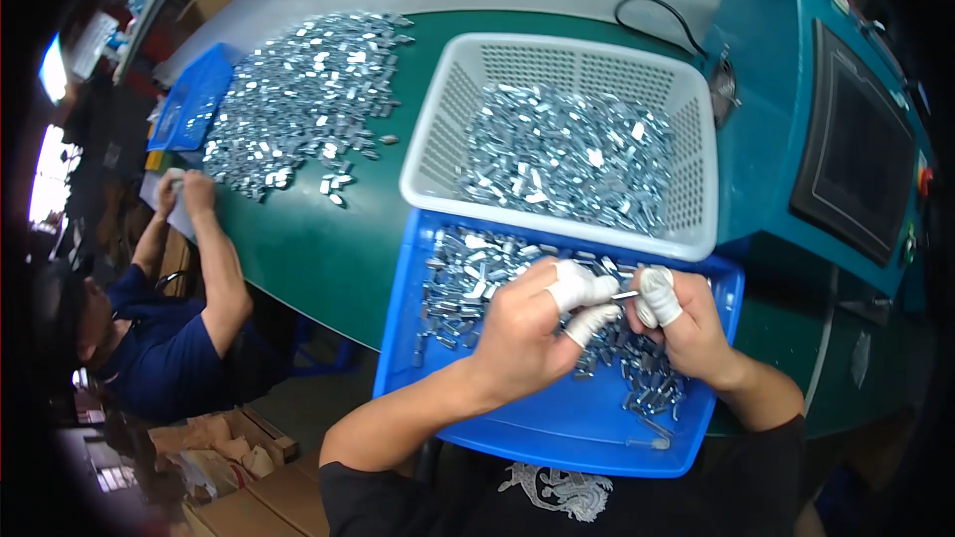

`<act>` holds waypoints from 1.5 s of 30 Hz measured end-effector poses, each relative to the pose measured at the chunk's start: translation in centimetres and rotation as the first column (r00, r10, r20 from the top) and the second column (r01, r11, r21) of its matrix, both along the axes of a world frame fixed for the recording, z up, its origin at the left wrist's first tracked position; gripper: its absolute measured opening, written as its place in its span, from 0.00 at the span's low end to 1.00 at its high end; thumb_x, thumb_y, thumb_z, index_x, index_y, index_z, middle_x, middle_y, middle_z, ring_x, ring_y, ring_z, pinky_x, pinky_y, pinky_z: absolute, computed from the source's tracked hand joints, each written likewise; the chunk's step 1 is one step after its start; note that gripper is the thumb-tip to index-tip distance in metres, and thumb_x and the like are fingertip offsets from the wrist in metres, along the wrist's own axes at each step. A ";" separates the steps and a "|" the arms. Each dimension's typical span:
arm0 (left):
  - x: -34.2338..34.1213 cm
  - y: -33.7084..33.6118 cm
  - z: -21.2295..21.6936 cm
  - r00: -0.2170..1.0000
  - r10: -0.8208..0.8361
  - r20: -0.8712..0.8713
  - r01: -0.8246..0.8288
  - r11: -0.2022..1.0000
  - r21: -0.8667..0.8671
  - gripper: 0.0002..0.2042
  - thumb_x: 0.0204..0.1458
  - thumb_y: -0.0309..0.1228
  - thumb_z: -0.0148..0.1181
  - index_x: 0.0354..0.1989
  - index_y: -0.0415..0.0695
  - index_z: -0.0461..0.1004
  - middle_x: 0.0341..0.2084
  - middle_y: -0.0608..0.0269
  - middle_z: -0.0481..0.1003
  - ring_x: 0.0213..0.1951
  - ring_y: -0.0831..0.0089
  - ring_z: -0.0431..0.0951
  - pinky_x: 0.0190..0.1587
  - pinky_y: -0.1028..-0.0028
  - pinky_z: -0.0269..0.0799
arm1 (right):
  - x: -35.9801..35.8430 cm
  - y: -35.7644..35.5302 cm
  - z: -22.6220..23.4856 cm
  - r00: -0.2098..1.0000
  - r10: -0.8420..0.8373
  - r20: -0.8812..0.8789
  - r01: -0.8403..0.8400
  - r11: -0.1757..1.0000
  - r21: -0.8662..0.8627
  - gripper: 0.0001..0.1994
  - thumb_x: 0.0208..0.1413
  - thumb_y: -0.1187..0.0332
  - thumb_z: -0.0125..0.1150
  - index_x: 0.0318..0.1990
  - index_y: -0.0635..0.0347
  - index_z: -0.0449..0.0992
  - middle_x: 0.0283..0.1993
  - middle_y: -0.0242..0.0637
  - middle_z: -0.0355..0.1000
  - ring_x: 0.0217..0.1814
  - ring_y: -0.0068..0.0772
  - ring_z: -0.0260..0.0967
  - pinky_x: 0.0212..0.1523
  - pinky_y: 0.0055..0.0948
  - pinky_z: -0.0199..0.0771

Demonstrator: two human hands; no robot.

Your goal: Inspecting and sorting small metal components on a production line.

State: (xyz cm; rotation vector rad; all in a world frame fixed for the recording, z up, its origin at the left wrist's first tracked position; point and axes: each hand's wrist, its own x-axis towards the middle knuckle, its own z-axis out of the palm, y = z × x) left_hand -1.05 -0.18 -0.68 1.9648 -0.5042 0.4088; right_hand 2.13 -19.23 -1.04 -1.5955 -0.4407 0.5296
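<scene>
Above a blue tray (pixel 557 443) my two hands are close together, their thumbs and some fingers wrapped in white coverings. My left hand (pixel 527 328) is closed in a pinch, with a small shiny metal piece (pixel 625 295) at its fingertips, pointing toward the other hand. My right hand (pixel 688 326) is closed too, thumb against curled fingers; whatever lies inside it is hidden. Under the hands, many small metal pieces (pixel 458 283) lie loose in the tray, partly covered by my fingers. A small clear tube-like thing (pixel 649 444) rests near the tray's front right corner.
Behind the tray, a white perforated basket (pixel 430 139) holds many shiny metal parts (pixel 572 159). A teal machine with a dark screen (pixel 856 149) stands right. More metal parts (pixel 308 89) are heaped on the green table (pixel 308 249), beside a blue bin (pixel 194 99) and a co-worker (pixel 169 338).
</scene>
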 end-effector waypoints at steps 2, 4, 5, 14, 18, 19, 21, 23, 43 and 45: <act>0.0 -0.1 0.1 1.000 -0.013 0.022 0.013 1.000 0.020 0.13 0.38 0.18 0.67 0.34 0.38 0.75 0.25 0.58 0.75 0.27 0.67 0.76 0.30 0.73 0.69 | 0.1 -0.2 -0.2 0.999 0.010 -0.052 -0.008 0.999 0.035 0.20 0.65 0.56 0.39 0.28 0.60 0.69 0.18 0.26 0.64 0.16 0.12 0.51 0.17 0.16 0.51; 0.3 -0.1 0.0 0.999 -0.030 0.016 0.030 0.999 0.012 0.12 0.38 0.17 0.66 0.34 0.38 0.75 0.26 0.57 0.76 0.28 0.67 0.76 0.30 0.73 0.70 | 0.2 0.0 -0.2 0.998 -0.011 -0.069 0.015 0.998 0.062 0.18 0.65 0.57 0.40 0.30 0.60 0.70 0.18 0.27 0.64 0.16 0.12 0.51 0.16 0.16 0.51; 0.3 -0.1 -0.1 0.999 -0.033 -0.027 0.033 0.999 -0.027 0.11 0.39 0.17 0.66 0.33 0.38 0.75 0.26 0.56 0.76 0.27 0.67 0.77 0.31 0.73 0.70 | 0.1 0.0 -0.2 0.997 -0.019 -0.071 0.022 0.999 0.046 0.18 0.65 0.58 0.40 0.29 0.60 0.70 0.19 0.27 0.65 0.16 0.12 0.51 0.17 0.16 0.51; 0.4 -0.9 -0.4 0.997 -0.033 0.071 0.028 0.997 0.066 0.15 0.36 0.16 0.65 0.36 0.40 0.76 0.24 0.59 0.75 0.26 0.66 0.74 0.29 0.73 0.66 | 0.4 -0.1 0.2 0.974 0.038 -0.222 -0.031 0.999 0.031 0.22 0.65 0.56 0.39 0.25 0.61 0.70 0.16 0.26 0.61 0.14 0.13 0.50 0.16 0.18 0.50; 0.5 -1.3 0.8 0.995 -0.012 0.095 0.007 0.998 0.056 0.15 0.36 0.19 0.66 0.36 0.40 0.76 0.24 0.60 0.74 0.25 0.67 0.72 0.27 0.72 0.67 | 1.3 0.1 1.2 0.702 0.109 -0.704 0.058 0.976 0.208 0.28 0.63 0.48 0.37 0.16 0.58 0.65 0.13 0.25 0.56 0.12 0.14 0.45 0.14 0.19 0.45; 0.2 -1.6 1.0 0.999 0.037 -0.033 -0.039 0.997 -0.065 0.15 0.36 0.21 0.68 0.37 0.40 0.75 0.24 0.61 0.74 0.25 0.69 0.72 0.27 0.73 0.67 | 1.3 -0.2 0.6 0.677 0.165 -0.718 0.054 0.961 0.271 0.28 0.63 0.48 0.37 0.16 0.59 0.64 0.13 0.25 0.55 0.12 0.14 0.45 0.15 0.19 0.45; 0.1 -1.5 0.8 0.984 0.072 -0.164 -0.103 0.977 -0.185 0.16 0.36 0.24 0.70 0.37 0.40 0.75 0.25 0.61 0.74 0.25 0.71 0.72 0.27 0.74 0.68 | 1.5 -0.5 0.5 0.649 0.204 -0.733 0.067 0.944 0.323 0.29 0.63 0.48 0.36 0.17 0.60 0.64 0.13 0.26 0.55 0.12 0.14 0.45 0.14 0.19 0.45; 0.3 -0.7 0.6 0.998 0.024 -0.053 -0.026 0.998 -0.051 0.22 0.35 0.30 0.74 0.41 0.39 0.74 0.26 0.63 0.74 0.27 0.77 0.72 0.28 0.78 0.67 | 1.5 -0.4 0.6 0.654 0.214 -0.725 0.056 0.943 0.329 0.29 0.64 0.48 0.36 0.17 0.60 0.64 0.13 0.26 0.55 0.12 0.14 0.45 0.14 0.19 0.45; 3.5 2.4 0.4 0.931 0.356 -0.084 -0.363 0.928 -0.081 0.09 0.43 0.20 0.63 0.35 0.36 0.77 0.24 0.66 0.74 0.26 0.83 0.68 0.30 0.81 0.65 | 1.2 -0.1 0.2 0.813 0.065 -0.579 0.096 0.965 0.244 0.23 0.66 0.53 0.32 0.31 0.63 0.65 0.16 0.28 0.56 0.12 0.13 0.45 0.12 0.16 0.48; 3.7 2.8 0.7 0.911 0.408 -0.058 -0.412 0.904 -0.112 0.09 0.43 0.20 0.63 0.35 0.36 0.77 0.24 0.65 0.75 0.25 0.83 0.68 0.30 0.82 0.64 | 1.2 -0.1 0.1 0.821 0.032 -0.570 0.115 0.969 0.220 0.23 0.66 0.53 0.32 0.32 0.63 0.65 0.16 0.28 0.56 0.12 0.13 0.46 0.12 0.16 0.48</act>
